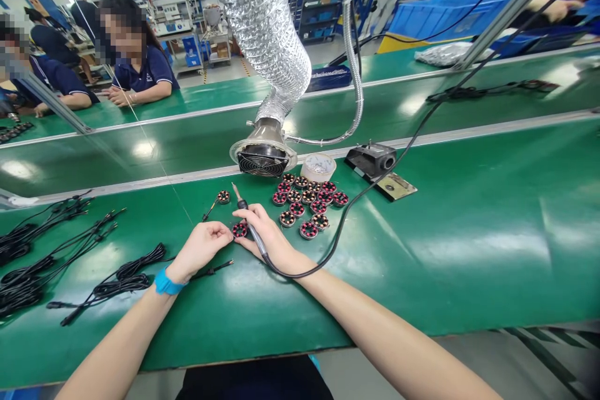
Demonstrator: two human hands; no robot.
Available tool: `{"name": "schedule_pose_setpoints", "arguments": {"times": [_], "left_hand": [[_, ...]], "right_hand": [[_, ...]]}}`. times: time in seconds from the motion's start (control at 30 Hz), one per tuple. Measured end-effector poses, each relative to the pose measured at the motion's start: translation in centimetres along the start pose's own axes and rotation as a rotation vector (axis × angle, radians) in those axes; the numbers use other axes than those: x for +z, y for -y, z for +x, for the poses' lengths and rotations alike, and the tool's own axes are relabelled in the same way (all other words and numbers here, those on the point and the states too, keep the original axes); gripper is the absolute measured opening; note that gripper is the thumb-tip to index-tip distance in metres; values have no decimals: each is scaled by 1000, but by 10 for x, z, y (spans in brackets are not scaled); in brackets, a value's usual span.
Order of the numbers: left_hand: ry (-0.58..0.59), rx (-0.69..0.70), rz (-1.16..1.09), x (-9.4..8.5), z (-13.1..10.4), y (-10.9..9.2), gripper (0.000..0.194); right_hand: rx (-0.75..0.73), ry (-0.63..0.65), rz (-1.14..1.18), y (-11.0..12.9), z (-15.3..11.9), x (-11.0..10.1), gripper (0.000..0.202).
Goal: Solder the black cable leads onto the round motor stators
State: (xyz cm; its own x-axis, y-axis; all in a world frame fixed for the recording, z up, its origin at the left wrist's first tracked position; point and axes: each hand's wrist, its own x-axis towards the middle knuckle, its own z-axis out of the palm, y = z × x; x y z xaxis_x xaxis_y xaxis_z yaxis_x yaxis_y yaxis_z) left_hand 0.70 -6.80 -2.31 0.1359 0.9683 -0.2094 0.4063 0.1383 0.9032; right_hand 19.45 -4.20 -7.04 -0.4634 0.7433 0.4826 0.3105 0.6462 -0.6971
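Observation:
My right hand [267, 237] holds a soldering iron [255, 236], its tip pointing up and away from me. The thumb and a finger of that hand also touch the edge of a small round motor stator [239, 230] with red windings. My left hand [206, 244], a blue band on its wrist, is pinched at the stator's left side; what lies between its fingertips is too small to make out. Just beyond, another stator [224, 197] with a short wire lead lies on the green bench. A black cable with bare ends [213, 269] passes by my left wrist.
Several stators [308, 196] sit grouped right of my hands, beside a tape roll [319, 167]. A fume extractor [263, 156] hangs above. Farther right stands a soldering iron holder [372, 159]. Bundled black cables [124, 278] lie left. The iron's cord crosses my right forearm. Co-workers sit across.

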Motion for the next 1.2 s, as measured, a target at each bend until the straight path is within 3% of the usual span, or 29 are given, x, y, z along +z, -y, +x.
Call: {"name": "schedule_pose_setpoints", "arguments": {"times": [0.17,0.33,0.53,0.8,1.03,1.2], "left_hand": [[-107,-44,-61,-2,-2,-5,22],[-256,79,22,-4,2,2,25],[-159,103,108,2,6,11,32],[-116,81,109,10,7,10,33],[-225,55,166,3,12,6,44],[-206,82,117,5,18,7,35]], "right_hand": [[0,0,3,-1,-1,0,56],[-5,4,30,-1,-1,0,57],[7,-5,45,-1,0,1,58],[0,-9,48,-2,-1,3,57],[-1,-4,16,0,0,1,55],[11,0,12,-1,-1,2,56]]}}
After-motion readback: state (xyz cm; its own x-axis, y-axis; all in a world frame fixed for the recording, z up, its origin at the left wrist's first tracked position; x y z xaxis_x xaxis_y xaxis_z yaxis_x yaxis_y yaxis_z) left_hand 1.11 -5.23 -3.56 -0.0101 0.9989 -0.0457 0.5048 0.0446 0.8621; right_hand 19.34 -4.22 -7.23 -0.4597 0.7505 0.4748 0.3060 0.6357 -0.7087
